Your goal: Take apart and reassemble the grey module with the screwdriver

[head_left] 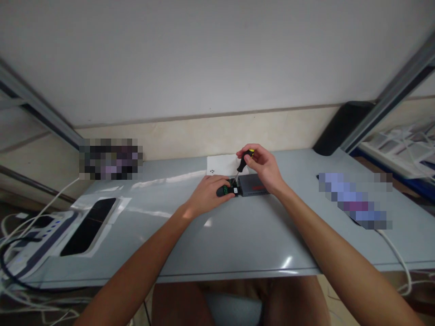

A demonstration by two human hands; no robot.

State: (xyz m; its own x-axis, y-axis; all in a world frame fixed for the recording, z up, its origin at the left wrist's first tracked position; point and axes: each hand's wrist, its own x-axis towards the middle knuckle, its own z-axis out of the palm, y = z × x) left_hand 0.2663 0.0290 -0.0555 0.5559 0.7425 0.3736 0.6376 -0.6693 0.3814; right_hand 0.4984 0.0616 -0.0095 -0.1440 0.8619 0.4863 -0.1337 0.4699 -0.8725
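A screwdriver (242, 164) with a black and yellow handle is held in my right hand (265, 167), its shaft pointing down at a small green circuit board (235, 184). Around the left end of that board, my left hand (209, 194) is closed, with fingers along the far side and thumb along the near side. A dark rounded piece (222, 190) shows between thumb and fingers. Directly right of the board lies a dark grey box (253, 185) with red marking, partly under my right hand. Behind them is a white paper (219, 164) with several small dark dots, likely screws.
On the left lie a black phone-like slab (90, 226) and a white power strip (41, 244) with cables. A black cylinder (343, 129) leans at the back right. Blurred-out items rest at the back left and on the right, where a white cable (396, 253) runs off the table (238, 244).
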